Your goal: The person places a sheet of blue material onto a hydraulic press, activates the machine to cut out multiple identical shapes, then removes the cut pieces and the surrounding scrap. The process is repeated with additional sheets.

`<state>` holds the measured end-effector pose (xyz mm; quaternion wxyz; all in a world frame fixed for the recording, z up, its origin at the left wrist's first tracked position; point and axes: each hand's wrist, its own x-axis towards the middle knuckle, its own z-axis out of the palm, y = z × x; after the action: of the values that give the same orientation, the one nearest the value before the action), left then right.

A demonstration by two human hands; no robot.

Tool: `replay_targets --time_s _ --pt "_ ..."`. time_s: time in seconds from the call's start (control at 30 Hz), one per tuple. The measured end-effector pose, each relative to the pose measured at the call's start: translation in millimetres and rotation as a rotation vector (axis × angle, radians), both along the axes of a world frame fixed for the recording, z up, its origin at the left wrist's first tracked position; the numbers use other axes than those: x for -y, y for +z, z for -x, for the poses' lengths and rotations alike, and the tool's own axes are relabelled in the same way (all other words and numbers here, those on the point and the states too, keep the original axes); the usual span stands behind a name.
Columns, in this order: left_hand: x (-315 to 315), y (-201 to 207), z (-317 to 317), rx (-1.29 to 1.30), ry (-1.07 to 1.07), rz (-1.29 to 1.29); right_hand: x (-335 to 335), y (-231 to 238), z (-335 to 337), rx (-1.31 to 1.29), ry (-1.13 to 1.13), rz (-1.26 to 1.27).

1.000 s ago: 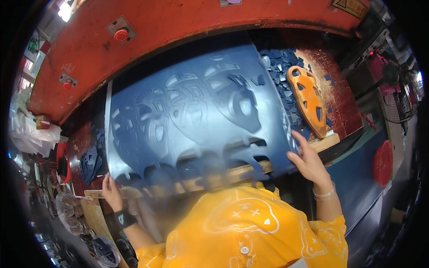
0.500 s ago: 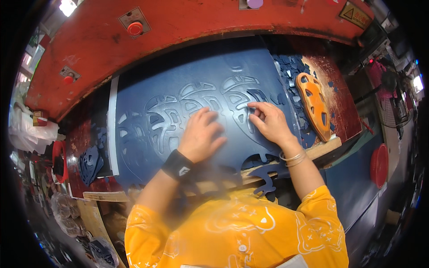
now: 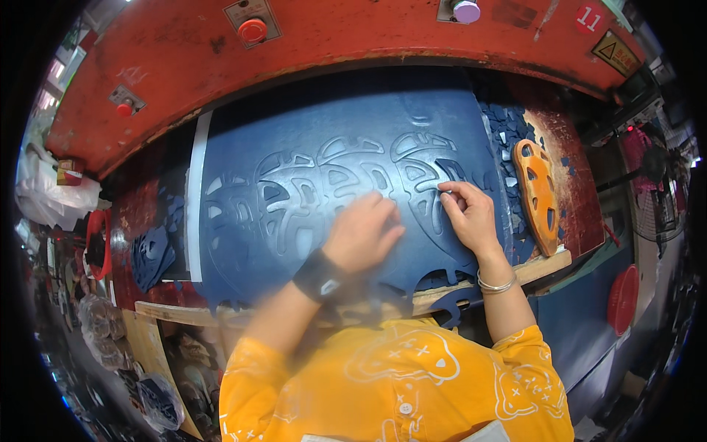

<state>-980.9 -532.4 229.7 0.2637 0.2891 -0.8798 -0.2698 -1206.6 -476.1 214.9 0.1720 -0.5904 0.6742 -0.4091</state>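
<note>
A large dark blue sheet (image 3: 339, 103) lies under both hands, marked with a row of rounded, strap-like cut outlines. Some of their openings are dark, where pieces are out. My right hand (image 3: 471, 217), with bangles at the wrist, is over the rightmost outline, thumb and forefinger drawn together. Whatever may be in that pinch is too small to make out. My left hand (image 3: 364, 232), above the middle outline, is smeared by motion, so its fingers cannot be read. A black band (image 3: 318, 274) circles its wrist. Ragged blue offcut (image 3: 447, 306) hangs over the near edge by my right forearm.
An orange cutting die (image 3: 536, 195) with several openings rests at the right beside blue scraps (image 3: 508, 125). Cut blue pieces (image 3: 152, 254) lie at the left. A red machine beam (image 3: 353, 37) with buttons spans the far side. A wooden strip (image 3: 541, 267) borders the near edge.
The view has shifted, so the sheet and machine sit a little further right and lower. My left hand has moved slightly nearer to me; my right hand stays at the rightmost outline.
</note>
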Motion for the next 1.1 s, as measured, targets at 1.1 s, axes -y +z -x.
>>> replay_targets --time_s 1.1 --pt "112.7 -38.4 -120.9 0.276 0.723 0.172 -0.8 -2.6 -4.1 -0.102 -0.012 0.03"
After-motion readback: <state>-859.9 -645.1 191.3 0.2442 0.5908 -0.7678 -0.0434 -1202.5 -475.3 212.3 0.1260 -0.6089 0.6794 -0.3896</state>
